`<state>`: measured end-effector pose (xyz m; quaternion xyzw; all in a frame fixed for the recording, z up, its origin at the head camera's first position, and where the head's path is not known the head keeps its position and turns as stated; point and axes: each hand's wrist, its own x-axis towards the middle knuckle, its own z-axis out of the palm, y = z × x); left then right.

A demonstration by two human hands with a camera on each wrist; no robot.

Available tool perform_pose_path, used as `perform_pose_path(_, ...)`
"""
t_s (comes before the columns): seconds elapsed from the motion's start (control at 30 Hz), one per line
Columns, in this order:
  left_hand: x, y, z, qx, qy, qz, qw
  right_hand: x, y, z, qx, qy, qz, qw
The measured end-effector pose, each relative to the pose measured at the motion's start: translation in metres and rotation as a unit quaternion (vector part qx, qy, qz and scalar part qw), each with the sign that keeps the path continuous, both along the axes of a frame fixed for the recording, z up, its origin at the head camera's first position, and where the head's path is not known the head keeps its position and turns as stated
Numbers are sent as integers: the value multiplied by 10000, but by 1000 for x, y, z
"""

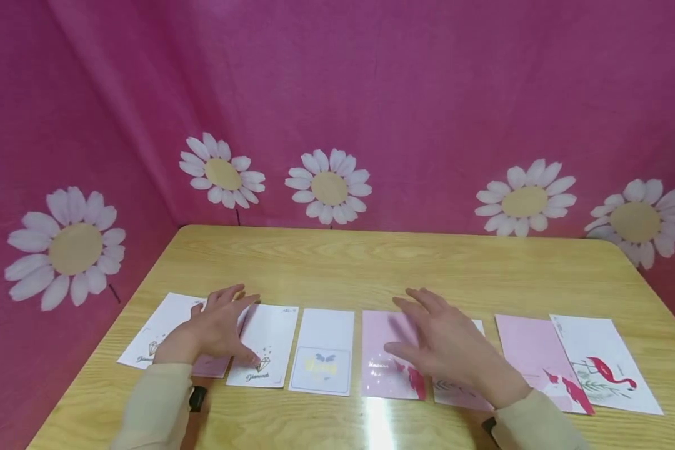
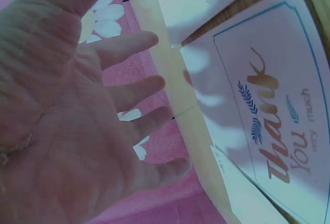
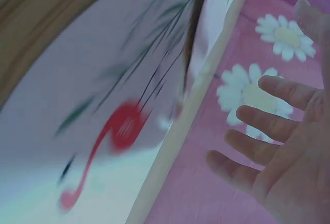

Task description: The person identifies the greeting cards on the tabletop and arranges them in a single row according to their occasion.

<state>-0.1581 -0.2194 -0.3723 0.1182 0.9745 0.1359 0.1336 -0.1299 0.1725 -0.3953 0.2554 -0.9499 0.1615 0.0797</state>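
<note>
My left hand (image 1: 216, 331) hovers with spread fingers over a card at the left of a row of greeting cards. That card (image 2: 232, 105) reads "Thank You very much" in the left wrist view; in the head view the hand covers most of it. Just right of the left thumb lies a white "Diamonds" card (image 1: 270, 337). My right hand (image 1: 455, 350), fingers also apart, hangs over a mostly hidden card (image 1: 461, 397). In the right wrist view, a flamingo card (image 3: 77, 100) shows beside that hand. Left of the right hand lies a pink unicorn card (image 1: 379, 350). Neither hand holds anything.
Another diamond card (image 1: 146, 337) lies at the far left. A white card with wings (image 1: 320, 375) is mid-row. At the right are a pink unicorn card (image 1: 525, 356) and a white flamingo card (image 1: 596, 344). The wooden table (image 1: 371, 262) meets a pink daisy-print cloth (image 1: 416, 125) behind.
</note>
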Motion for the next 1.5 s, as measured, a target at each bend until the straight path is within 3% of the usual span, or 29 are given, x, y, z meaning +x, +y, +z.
perform_pose_path(0.2, -4, -2, -2, -81, -136, 17, 9999, -8, -33, -2, -68, 32, 456, 9989)
perform_pose_path(0.57, -8, 0, -7, -45, -239, 122, 9996, -23, -94, 0, 123, -999, 622, 9930)
perform_pose_path(0.7, -9, -1, -10, 54, -205, 146, 9997, -31, -114, -3, -83, -1211, 732, 9899)
perform_pose_path(0.93, -8, 0, -14, 182, 124, 135, 9997, -46, -141, -11, -439, -1027, 766, 9908)
perform_pose_path(1.3, 0, 0, -16, 474, 390, 286, 9977, -56, -165, -11, -444, -976, 507, 9929)
perform_pose_path(1.4, 2, 0, -17, 530, 352, 386, 9972, -57, -169, -11, -702, -1094, 526, 9901)
perform_pose_path(1.5, 5, 0, -16, 714, 278, 547, 9956, -58, -172, -11, -1313, -1492, 486, 9789)
